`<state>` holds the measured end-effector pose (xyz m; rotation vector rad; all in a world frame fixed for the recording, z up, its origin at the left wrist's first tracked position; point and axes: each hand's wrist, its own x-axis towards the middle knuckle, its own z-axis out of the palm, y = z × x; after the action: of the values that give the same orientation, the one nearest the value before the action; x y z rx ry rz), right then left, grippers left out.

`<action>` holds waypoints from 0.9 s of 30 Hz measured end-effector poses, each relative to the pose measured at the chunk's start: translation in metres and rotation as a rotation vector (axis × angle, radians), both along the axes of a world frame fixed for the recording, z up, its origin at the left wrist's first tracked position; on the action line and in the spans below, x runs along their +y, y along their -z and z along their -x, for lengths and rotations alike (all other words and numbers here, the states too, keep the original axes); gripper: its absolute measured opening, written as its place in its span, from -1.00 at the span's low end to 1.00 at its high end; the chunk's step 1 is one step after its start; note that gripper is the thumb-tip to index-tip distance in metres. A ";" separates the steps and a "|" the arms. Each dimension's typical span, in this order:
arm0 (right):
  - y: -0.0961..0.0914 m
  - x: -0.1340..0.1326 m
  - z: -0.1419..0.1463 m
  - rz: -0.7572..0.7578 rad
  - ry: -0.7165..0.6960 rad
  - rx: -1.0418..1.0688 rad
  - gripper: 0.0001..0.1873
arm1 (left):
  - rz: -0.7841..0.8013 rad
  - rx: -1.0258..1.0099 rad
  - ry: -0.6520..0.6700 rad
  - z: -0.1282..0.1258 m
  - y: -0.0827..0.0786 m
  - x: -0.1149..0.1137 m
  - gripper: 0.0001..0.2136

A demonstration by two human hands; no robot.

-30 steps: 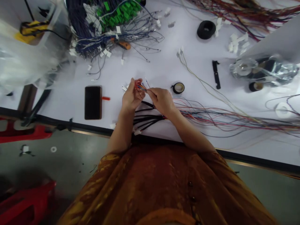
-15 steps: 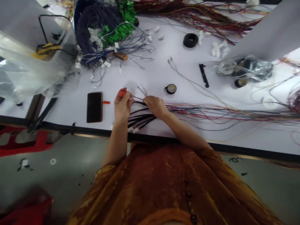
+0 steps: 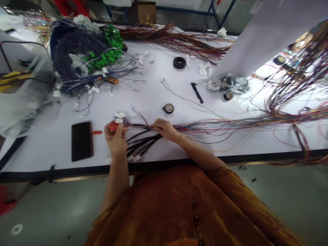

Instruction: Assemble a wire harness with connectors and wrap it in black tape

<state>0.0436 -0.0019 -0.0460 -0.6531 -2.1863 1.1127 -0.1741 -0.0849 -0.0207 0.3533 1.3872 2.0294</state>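
Note:
My left hand (image 3: pixel 117 141) is closed around a red-orange connector (image 3: pixel 113 127). White connectors (image 3: pixel 120 117) show just beyond its fingertips. Thin wires run from there to my right hand (image 3: pixel 166 130), which pinches the wire bundle (image 3: pixel 197 126) with fingers pressed together. Two loose wire ends with blue tips (image 3: pixel 132 108) stick up between the hands. Below them, several black-sleeved cables (image 3: pixel 143 145) fan toward the table edge, ending in white connectors (image 3: pixel 136 158).
Left of my hands lie a dark phone (image 3: pixel 82 140) and a small orange strip (image 3: pixel 97 132). Farther back are a black tape roll (image 3: pixel 168 108), a larger black roll (image 3: pixel 179 63), a black bar (image 3: pixel 197 93) and blue wires with green connectors (image 3: pixel 112 44). A clear plastic bin (image 3: pixel 20 97) stands left.
The view has tilted up and shifted, showing more of the far side. My hands are farther apart along the wires, and white connectors now show beside the red-orange one at my left hand.

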 end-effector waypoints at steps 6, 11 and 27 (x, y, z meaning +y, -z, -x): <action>-0.012 0.006 -0.021 0.094 0.036 0.025 -0.72 | 0.038 -0.041 0.010 0.005 0.004 -0.004 -0.54; -0.040 0.074 -0.070 0.226 0.447 0.020 -0.74 | 0.105 0.020 0.090 0.009 -0.002 -0.011 -0.74; -0.052 0.103 -0.037 0.084 0.378 -0.694 -0.94 | 0.154 -0.076 0.034 0.005 -0.005 -0.008 -0.55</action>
<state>0.0804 0.1012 0.0061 -1.6058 -2.4062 0.8521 -0.1788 -0.0932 -0.0152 0.2280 1.4696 1.8751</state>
